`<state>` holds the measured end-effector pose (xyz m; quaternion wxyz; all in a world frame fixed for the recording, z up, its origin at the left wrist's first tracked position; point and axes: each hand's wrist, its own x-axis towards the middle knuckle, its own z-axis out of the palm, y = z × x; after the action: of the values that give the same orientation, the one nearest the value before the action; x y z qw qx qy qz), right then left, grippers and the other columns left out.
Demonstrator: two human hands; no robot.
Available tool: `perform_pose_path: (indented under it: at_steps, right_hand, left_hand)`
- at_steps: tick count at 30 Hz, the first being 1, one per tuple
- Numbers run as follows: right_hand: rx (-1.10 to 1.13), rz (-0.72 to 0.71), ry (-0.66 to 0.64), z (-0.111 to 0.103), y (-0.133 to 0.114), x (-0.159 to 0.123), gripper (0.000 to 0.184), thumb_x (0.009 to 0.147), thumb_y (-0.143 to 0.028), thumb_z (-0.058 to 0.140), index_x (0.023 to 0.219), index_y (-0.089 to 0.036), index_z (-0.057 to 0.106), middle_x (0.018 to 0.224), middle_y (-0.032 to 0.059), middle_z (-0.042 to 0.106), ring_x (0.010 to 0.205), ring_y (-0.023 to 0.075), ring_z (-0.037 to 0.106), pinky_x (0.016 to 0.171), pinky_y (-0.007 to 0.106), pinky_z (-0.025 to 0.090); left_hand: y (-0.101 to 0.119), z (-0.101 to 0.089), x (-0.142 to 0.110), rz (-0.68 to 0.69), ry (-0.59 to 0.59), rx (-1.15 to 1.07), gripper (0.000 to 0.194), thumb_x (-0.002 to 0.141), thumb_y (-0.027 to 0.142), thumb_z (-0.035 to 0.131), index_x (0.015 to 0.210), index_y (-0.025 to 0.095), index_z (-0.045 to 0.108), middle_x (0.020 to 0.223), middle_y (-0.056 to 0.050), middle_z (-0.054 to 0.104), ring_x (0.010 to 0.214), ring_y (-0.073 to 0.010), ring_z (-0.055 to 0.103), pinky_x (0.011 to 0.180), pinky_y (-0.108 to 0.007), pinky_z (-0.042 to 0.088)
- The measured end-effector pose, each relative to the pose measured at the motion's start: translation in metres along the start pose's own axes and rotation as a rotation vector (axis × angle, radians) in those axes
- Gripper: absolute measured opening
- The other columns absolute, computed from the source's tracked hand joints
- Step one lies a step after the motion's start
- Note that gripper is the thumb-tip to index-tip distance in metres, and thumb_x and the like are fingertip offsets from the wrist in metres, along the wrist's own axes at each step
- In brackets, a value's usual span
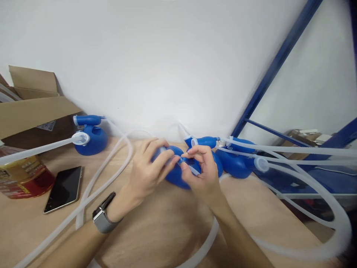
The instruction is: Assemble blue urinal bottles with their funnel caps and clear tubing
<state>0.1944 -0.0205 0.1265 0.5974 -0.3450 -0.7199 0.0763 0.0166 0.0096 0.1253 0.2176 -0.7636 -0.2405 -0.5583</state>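
Note:
A blue plastic bottle lies on the table in front of me, partly covered by both hands. My left hand is closed around its blurred blue upper part, thumb and finger reaching to a small clear joint. From the other side, my right hand pinches the end of a translucent tube at that joint. The fingertips nearly meet there, so I cannot tell whether the tube sits on the nozzle. Just right of my right hand stand more blue bottles with white caps and hoses.
Another capped blue bottle stands at the left, near a cardboard box. A phone lies beside a jug with a red and yellow label. Translucent hoses cross the wooden table. A blue metal frame rises at right.

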Motion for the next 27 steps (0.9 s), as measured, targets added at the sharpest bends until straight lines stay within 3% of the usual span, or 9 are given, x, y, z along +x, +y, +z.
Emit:
perform_pose_path:
  at_steps: [6, 12, 14, 17, 19, 22, 24, 27]
  right_hand:
    - [-0.021, -0.114, 0.094, 0.005, 0.000, -0.005, 0.028, 0.083, -0.014, 0.065, 0.103, -0.027, 0.050, 0.085, -0.0026, 0.065, 0.070, 0.0135, 0.069, 0.065, 0.025, 0.058]
    - [-0.092, -0.264, 0.066, 0.000, 0.002, -0.007, 0.025, 0.087, -0.017, 0.064, 0.106, -0.028, 0.053, 0.085, -0.0017, 0.065, 0.067, 0.0144, 0.065, 0.060, 0.026, 0.055]
    - [-0.099, -0.241, 0.028, -0.003, 0.000, -0.005, 0.024, 0.091, -0.018, 0.065, 0.110, -0.028, 0.054, 0.085, -0.0020, 0.066, 0.068, 0.0146, 0.066, 0.061, 0.026, 0.055]
    - [-0.139, -0.137, -0.064, -0.011, 0.004, 0.004, 0.019, 0.098, -0.027, 0.063, 0.116, -0.028, 0.059, 0.091, 0.0000, 0.071, 0.078, 0.0171, 0.069, 0.074, 0.030, 0.058]
    - [-0.212, -0.025, -0.140, -0.020, 0.015, 0.013, 0.019, 0.102, -0.036, 0.057, 0.117, -0.026, 0.063, 0.101, 0.0043, 0.073, 0.095, 0.0218, 0.070, 0.089, 0.037, 0.057]
    - [-0.388, 0.259, -0.309, -0.035, 0.042, 0.022, 0.035, 0.105, -0.048, 0.050, 0.123, -0.024, 0.067, 0.123, 0.0103, 0.072, 0.121, 0.0299, 0.064, 0.107, 0.048, 0.049]
    - [-0.474, 0.406, -0.488, -0.040, 0.061, 0.022, 0.044, 0.102, -0.054, 0.053, 0.132, -0.024, 0.066, 0.135, 0.0121, 0.067, 0.131, 0.0331, 0.059, 0.112, 0.050, 0.046]
    - [-0.512, 0.410, -0.713, -0.032, 0.080, 0.012, 0.052, 0.098, -0.059, 0.061, 0.141, -0.029, 0.063, 0.150, 0.0115, 0.058, 0.142, 0.0338, 0.052, 0.115, 0.050, 0.045]
  left_hand:
    - [0.008, 0.000, -0.003, 0.007, 0.063, -0.048, 0.020, 0.095, 0.013, 0.068, 0.109, 0.025, 0.060, 0.111, -0.009, 0.066, 0.106, -0.0252, 0.062, 0.089, -0.043, 0.056]
    - [0.009, -0.001, -0.006, 0.030, 0.042, -0.027, 0.020, 0.096, 0.013, 0.065, 0.111, 0.026, 0.062, 0.112, -0.010, 0.064, 0.108, -0.0266, 0.061, 0.090, -0.045, 0.056]
    - [0.004, -0.004, -0.003, 0.054, -0.018, -0.054, 0.019, 0.098, 0.017, 0.063, 0.115, 0.026, 0.064, 0.112, -0.010, 0.065, 0.106, -0.0256, 0.063, 0.089, -0.043, 0.056]
    - [-0.014, -0.013, 0.007, 0.031, -0.230, -0.099, 0.023, 0.104, 0.026, 0.056, 0.123, 0.025, 0.067, 0.112, -0.010, 0.069, 0.101, -0.0233, 0.065, 0.088, -0.038, 0.055]
    - [-0.032, -0.022, 0.014, -0.132, -0.355, -0.097, 0.030, 0.107, 0.036, 0.047, 0.122, 0.022, 0.070, 0.110, -0.010, 0.072, 0.101, -0.0247, 0.067, 0.093, -0.039, 0.054]
    - [-0.067, -0.035, 0.016, -0.573, -0.417, -0.007, 0.051, 0.107, 0.053, 0.032, 0.109, 0.021, 0.072, 0.107, -0.010, 0.075, 0.104, -0.0300, 0.069, 0.099, -0.044, 0.053]
    - [-0.093, -0.040, 0.011, -0.834, -0.447, 0.118, 0.057, 0.101, 0.065, 0.034, 0.104, 0.022, 0.071, 0.104, -0.010, 0.076, 0.105, -0.0345, 0.070, 0.099, -0.048, 0.053]
    - [-0.126, -0.042, -0.005, -1.089, -0.652, 0.218, 0.066, 0.089, 0.079, 0.043, 0.103, 0.020, 0.068, 0.105, -0.013, 0.075, 0.099, -0.0391, 0.072, 0.088, -0.049, 0.057]
